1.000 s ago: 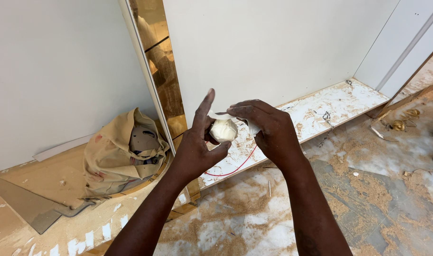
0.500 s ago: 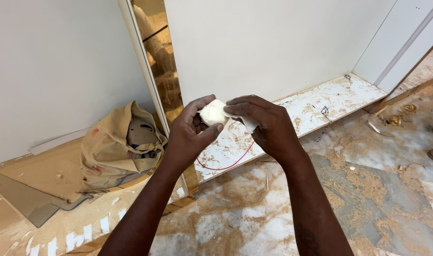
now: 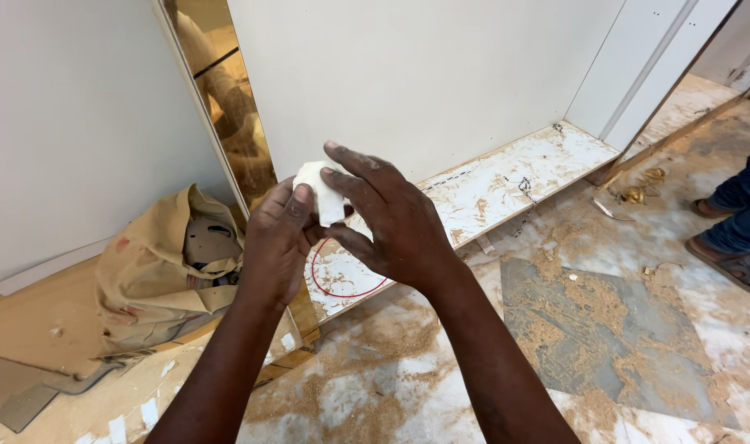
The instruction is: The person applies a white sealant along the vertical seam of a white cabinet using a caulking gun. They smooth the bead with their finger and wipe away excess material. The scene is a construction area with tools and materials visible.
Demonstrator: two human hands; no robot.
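A small white lump [image 3: 324, 191], soft-looking and rounded at the top, is held up in front of the white cabinet back panel [image 3: 424, 74], between both hands.

Left hand [image 3: 276, 238]: closed round the lump's lower left side, fingers curled, thumb side pressed against it. The lump's bottom edge is hidden behind this hand.

Right hand [image 3: 391, 222]: partly closed, fingers bent over the lump from the right. Index finger is laid across its top right, thumb is tucked under toward the left hand. The lump is pinched, not enclosed; its upper left face is left exposed.

So the lump sits at the meeting point of the two hands, above the left knuckles and to the left of the right palm, touching both.

A thin red wire loop [image 3: 342, 288] is seen below the hands, lying on the scuffed white base shelf [image 3: 506, 185]. Whether it is joined to the lump cannot be told.

Around: a gold mirrored strip [image 3: 227, 107] behind the hands, a tan cloth bag [image 3: 157, 271] on the floor to the left, sawdust spread over the floor [image 3: 605, 329]. Another person's sandalled foot [image 3: 732, 259] is visible at the right edge, well apart.
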